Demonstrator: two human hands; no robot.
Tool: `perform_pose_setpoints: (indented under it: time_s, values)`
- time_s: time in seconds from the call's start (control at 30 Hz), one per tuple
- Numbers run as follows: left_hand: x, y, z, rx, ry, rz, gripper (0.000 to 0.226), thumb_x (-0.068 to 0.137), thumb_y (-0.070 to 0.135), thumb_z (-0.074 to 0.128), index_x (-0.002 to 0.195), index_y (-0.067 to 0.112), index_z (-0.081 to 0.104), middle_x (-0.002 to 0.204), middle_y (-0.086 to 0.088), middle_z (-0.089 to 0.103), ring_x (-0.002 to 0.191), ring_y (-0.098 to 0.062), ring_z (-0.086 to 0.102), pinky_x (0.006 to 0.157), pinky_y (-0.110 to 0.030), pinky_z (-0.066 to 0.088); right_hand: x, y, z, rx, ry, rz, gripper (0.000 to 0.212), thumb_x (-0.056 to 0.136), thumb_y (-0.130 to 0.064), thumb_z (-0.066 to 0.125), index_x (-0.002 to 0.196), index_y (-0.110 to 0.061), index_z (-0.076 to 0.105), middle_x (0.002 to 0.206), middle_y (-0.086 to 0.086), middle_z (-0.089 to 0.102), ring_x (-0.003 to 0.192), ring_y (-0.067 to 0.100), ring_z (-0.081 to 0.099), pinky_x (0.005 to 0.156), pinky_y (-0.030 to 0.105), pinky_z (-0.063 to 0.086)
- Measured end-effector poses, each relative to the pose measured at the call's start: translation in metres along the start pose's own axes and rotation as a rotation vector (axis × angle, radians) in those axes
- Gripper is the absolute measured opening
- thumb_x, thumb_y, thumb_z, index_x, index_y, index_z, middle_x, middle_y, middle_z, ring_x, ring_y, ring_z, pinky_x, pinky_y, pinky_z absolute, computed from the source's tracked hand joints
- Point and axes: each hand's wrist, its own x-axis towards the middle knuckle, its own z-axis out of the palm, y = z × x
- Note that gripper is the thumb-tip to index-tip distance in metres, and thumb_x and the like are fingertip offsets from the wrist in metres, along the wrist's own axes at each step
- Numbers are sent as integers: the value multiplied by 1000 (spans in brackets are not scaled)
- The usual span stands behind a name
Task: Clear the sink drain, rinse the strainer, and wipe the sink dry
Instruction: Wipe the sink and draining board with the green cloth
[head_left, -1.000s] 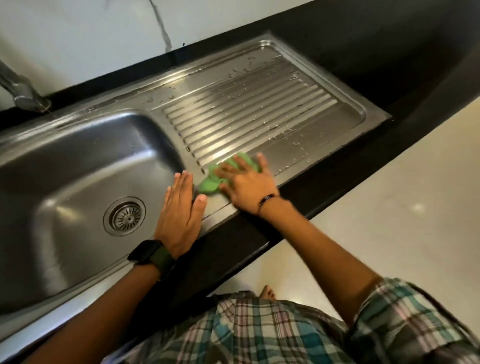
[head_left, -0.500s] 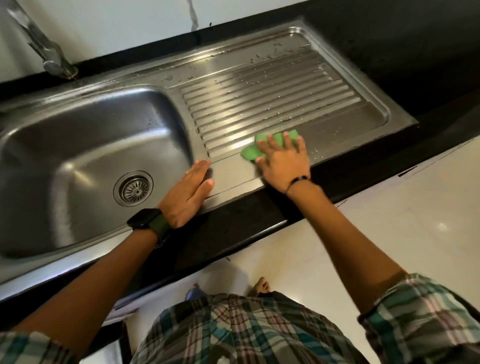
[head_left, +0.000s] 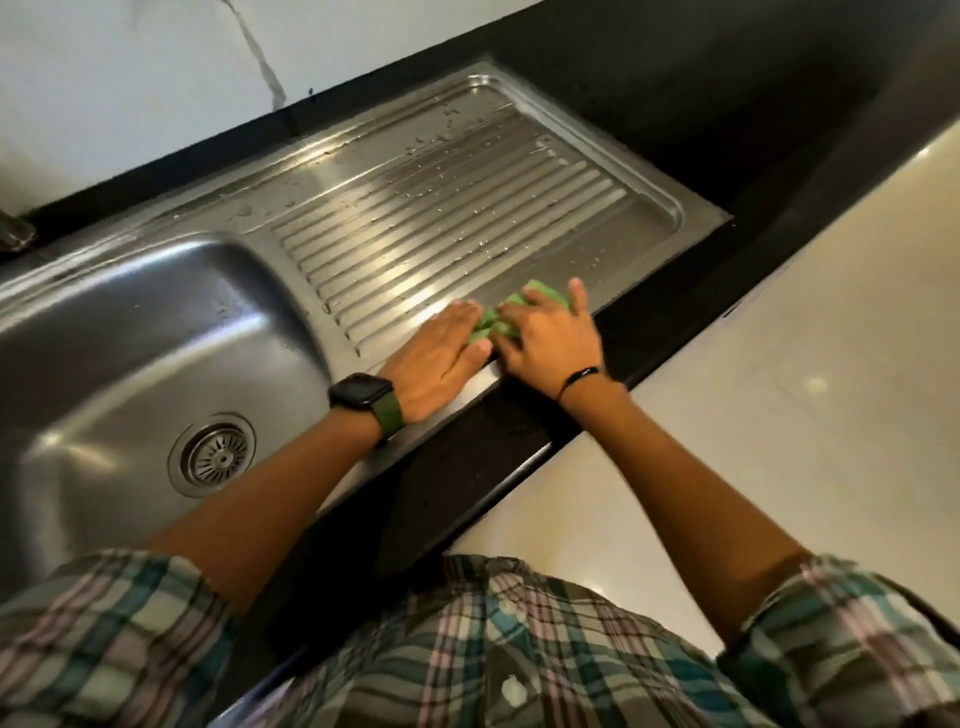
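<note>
Head view shows us wiping the drainboard (head_left: 467, 208), at its near edge. Our right hand (head_left: 550, 338) presses flat on the green cloth (head_left: 540, 296), fingers spread over it rather than curled round it, so the cloth is pinned against the steel. Our left hand (head_left: 436, 358) lies open and flat just beside it, thumb touching the cloth's near-left end, holding nothing. What matters next: the wet ground lies far and right of the cloth, where droplets dot the ribs and the far corner. The ribs run left to right, so we judge a stroke along them serves best, led by the right hand. The basin (head_left: 130, 332) and its strainer (head_left: 215, 457) sit well to the left.
</note>
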Motion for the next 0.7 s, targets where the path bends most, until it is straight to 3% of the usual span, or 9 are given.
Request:
perform_pose_setpoints:
  time_s: [0.13, 0.27, 0.4, 0.53, 0.7]
  values:
    - [24, -3, 4, 107, -14, 49, 56, 99, 35, 24, 146, 7, 12, 157, -10, 10, 146, -18, 4, 117, -30, 0, 25, 52, -16, -62, 19, 277, 38, 94, -37, 40, 125, -20, 52, 133, 9, 53, 134, 22, 35, 115, 54, 0]
    - [29, -15, 6, 78, 93, 69, 63, 93, 40, 18, 147, 8, 11, 157, -9, 9, 146, -18, 2, 116, -30, -1, 35, 34, -16, -29, 48, 463, 37, 95, -34, 39, 121, -14, 54, 129, 13, 55, 131, 28, 38, 117, 47, 7]
    - [43, -17, 6, -59, 156, 122, 63, 91, 39, 18, 146, 10, 15, 157, -8, 12, 145, -15, 3, 115, -27, -1, 4, -35, 7, -74, 76, 394, 43, 93, -35, 36, 130, -16, 46, 133, 13, 51, 131, 29, 36, 115, 45, 16]
    - [58, -21, 5, -123, 110, 270, 62, 90, 36, 22, 146, 11, 16, 156, -7, 13, 145, -13, 2, 119, -32, 1, -18, -67, 21, -25, 28, 366, 52, 94, -38, 33, 143, -22, 28, 151, 1, 33, 143, 24, 16, 116, 49, -4]
    - [57, -27, 9, -268, 174, 226, 71, 86, 49, 12, 144, 9, 24, 155, -8, 20, 140, -6, 4, 119, -37, 10, 10, -21, 21, -53, 25, 517, 49, 96, -42, 29, 143, -33, 21, 155, -7, 20, 145, 17, 10, 110, 56, -12]
